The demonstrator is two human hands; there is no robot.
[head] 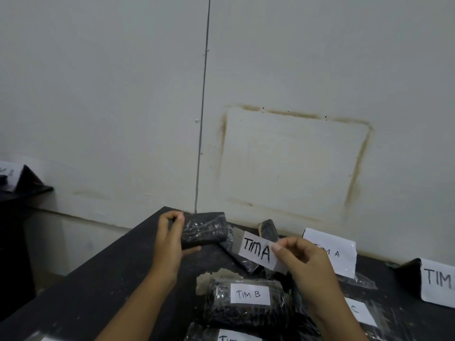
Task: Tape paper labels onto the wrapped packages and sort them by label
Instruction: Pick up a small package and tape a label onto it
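My left hand (170, 239) grips a dark package wrapped in clear film (205, 230), held above the black table with no label on it. My right hand (302, 262) pinches the right end of a white paper label reading "TIM A" (257, 249), with a strip of tape sticking out at its ends. The label hangs just right of the held package, not touching it. Below lies a package labelled "TIM B" (248, 295). Another labelled package (236, 337) shows at the bottom edge, and one marked "C" (362, 311) is partly hidden by my right wrist.
A folded standing sign "TIM A" (337, 252) and another sign starting "TIM" (437, 281) stand along the wall on the black table (103, 286). Further wrapped packages (268, 230) lie behind the label. The table's left edge drops off; a second dark surface (22, 188) sits far left.
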